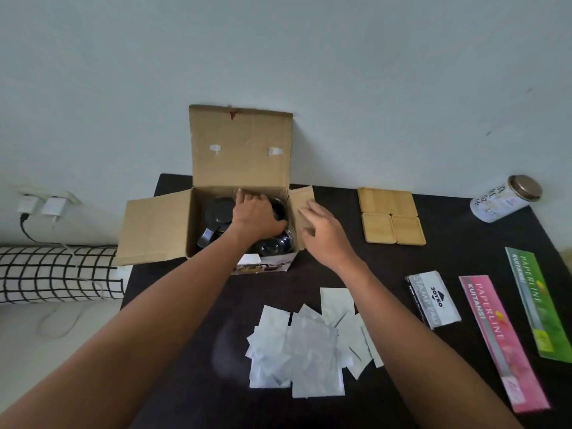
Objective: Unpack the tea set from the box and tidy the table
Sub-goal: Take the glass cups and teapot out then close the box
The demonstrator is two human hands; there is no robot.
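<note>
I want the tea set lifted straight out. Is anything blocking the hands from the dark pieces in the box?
Nothing visible does. The box is open, its lid and side flaps folded back. The left hand is already inside, on the dark pieces; the right hand is at the right flap.

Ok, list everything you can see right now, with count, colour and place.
box: one, brown cardboard, open, table's far left
tea set pieces: count unclear, dark, inside the box
wooden trays: several, light wood, right of the box
jar: one, pale with metal lid, far right corner
paper squares: loose pile, white, near centre
stamp pad pack: one, grey and black, right of the pile
receipt books: two, pink and green, right edge
table: one, black
pillow: one, white, black grid, left
chargers: two, white, left wall
left hand: inside the box
right hand: at the box's right flap
</note>
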